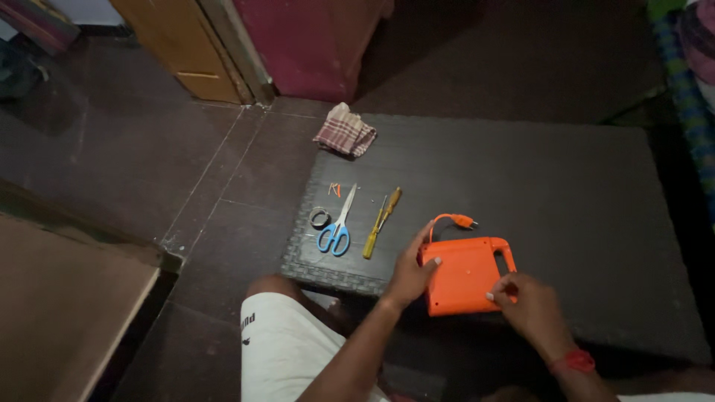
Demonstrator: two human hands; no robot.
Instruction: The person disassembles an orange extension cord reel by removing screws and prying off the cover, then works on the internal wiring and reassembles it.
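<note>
Nearest the camera, both hands rest on an orange box (465, 275) that lies flat at the front edge of the dark counter (581, 186). The left hand (410, 272) clasps the box's left side, thumb over the top face, and the right hand (529, 305) pinches its lower right corner with fingertips closed on the edge. The box looks like a hard plastic casing with a handle loop (506, 253) along its right end, so it is probably light, stiff and a little slick; the handle or the two long sides seem the surest places to grip. A short orange cord with a plug (462, 220) springs from its top edge, limp and best left free. Further left lie a yellow screwdriver (381, 223), blue-handled scissors (337, 227) and a small tape roll (319, 217). At the far corner sits a folded checked cloth (345, 132).
</note>
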